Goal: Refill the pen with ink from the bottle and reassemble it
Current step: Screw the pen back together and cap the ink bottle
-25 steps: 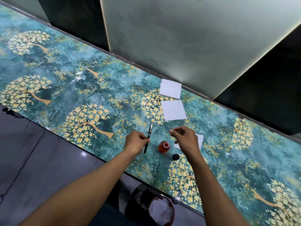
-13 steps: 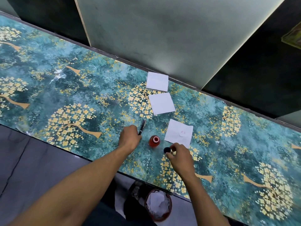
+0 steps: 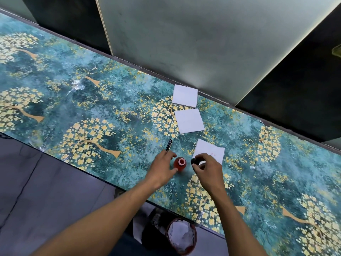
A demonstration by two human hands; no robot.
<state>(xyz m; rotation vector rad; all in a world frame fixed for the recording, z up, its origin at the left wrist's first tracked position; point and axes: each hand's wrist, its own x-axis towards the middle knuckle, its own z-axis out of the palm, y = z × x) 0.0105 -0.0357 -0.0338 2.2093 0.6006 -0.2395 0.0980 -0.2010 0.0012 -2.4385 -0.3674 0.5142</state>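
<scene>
A small red ink bottle (image 3: 180,164) stands open on the patterned table (image 3: 110,111), its white mouth facing up. My left hand (image 3: 162,168) cups its left side, with thumb and forefinger against the glass. The black pen (image 3: 169,145) lies on the table just beyond that hand, and its near end is hidden behind my fingers. Fingertips of my right hand (image 3: 206,169) pinch the black bottle cap (image 3: 194,161), held just right of the bottle's mouth.
Three white paper squares lie in a row beyond the bottle: near (image 3: 210,151), middle (image 3: 189,121) and far (image 3: 185,96). A grey wall panel (image 3: 203,43) backs the table. A waste bin (image 3: 181,235) with crumpled paper stands under the near edge.
My right hand has picked the black cap off the table and brought it beside the bottle's mouth. My left hand has shifted from the pen to the bottle.
</scene>
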